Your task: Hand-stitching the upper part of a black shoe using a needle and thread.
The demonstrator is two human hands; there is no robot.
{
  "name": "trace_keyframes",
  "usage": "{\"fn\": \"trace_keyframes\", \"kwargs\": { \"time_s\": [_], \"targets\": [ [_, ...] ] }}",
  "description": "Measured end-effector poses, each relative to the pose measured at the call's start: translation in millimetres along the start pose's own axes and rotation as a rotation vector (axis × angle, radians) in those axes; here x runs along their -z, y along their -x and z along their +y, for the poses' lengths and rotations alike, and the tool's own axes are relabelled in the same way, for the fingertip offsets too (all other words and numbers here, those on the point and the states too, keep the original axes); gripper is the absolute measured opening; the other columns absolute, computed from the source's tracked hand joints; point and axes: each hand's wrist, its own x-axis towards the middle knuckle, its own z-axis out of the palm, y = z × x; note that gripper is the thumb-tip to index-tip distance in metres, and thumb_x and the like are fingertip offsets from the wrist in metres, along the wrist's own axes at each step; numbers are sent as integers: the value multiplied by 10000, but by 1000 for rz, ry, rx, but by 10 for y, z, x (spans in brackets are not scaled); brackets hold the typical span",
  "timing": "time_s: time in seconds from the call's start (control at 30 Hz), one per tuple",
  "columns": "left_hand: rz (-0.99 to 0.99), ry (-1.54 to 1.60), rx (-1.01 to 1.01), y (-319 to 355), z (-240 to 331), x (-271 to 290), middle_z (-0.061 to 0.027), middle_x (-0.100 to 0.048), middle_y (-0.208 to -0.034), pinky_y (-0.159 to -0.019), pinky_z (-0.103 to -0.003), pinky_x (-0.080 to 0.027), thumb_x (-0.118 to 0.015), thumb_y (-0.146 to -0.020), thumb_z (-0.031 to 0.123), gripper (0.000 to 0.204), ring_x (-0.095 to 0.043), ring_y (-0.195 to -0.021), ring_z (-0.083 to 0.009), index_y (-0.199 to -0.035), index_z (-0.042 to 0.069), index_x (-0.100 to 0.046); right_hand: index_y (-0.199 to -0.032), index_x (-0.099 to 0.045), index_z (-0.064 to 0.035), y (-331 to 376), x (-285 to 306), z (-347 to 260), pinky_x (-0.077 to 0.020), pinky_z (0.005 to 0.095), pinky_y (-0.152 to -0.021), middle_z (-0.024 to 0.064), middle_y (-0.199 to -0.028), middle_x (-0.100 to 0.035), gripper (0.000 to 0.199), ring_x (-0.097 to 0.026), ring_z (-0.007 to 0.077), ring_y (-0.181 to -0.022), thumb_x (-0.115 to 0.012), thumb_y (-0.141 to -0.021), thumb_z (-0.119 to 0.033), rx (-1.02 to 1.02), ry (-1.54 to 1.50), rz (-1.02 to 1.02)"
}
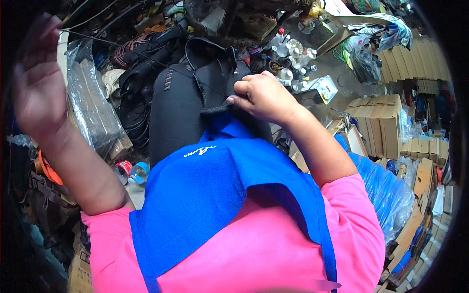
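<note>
Floor (337, 68) seen at top right, grey and dusty. Small bottles and jars (293, 53) stood close together on it. Flat shiny tin (323, 88) laid beside them. Brown cardboard boxes (381, 122) stacked along right side. Big blue plastic bag (386, 190) set near boxes. Black hoses (132, 117) piled at left.

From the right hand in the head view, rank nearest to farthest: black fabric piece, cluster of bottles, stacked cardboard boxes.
1. black fabric piece: pinched in the right hand, just left of it.
2. cluster of bottles: above and right.
3. stacked cardboard boxes: far right.
</note>
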Motion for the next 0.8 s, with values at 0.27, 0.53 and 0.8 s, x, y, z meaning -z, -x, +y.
{"fn": "trace_keyframes", "kwargs": {
  "time_s": [0.27, 0.53, 0.8],
  "targets": [
    [-695, -590, 194, 1064, -1383, -969, -115, -583, -952, -872, -340, -445, -507, -906, 113, 168, -560, -973, -263, -1013, 41, -615, -786, -595, -35, 13, -142, 178, -461, 465, -645, 170, -731, -591, 283, -592, 382, -734, -599, -851, -310, -48, -250, -211],
    [-838, -670, 330, 1339, -1745, -1225, -139, -488, -1105, -885, -380, -457, -758, -735, 271, 380, -547, -1006, -311, -966, 20, -590, -715, -497, 3, 306, -224, 137, -401, 450, -578, 199, -655, -492, 287, -507, 379, -632, -585, -855, -232, -109, -372, -83],
    [-906, -553, 335, 1101, -1909, -1147, -113, -457, -1127, -914, -336, -443, -791, -696, 209, 270, -510, -1067, -268, -844, 36, -645, -877, -669, -53, 650, 130, 124, -428, 295, -601, 54, -680, -501, 97, -506, 151, -644, -660, -847, -144, -266, -620, 184]
  ]
}}
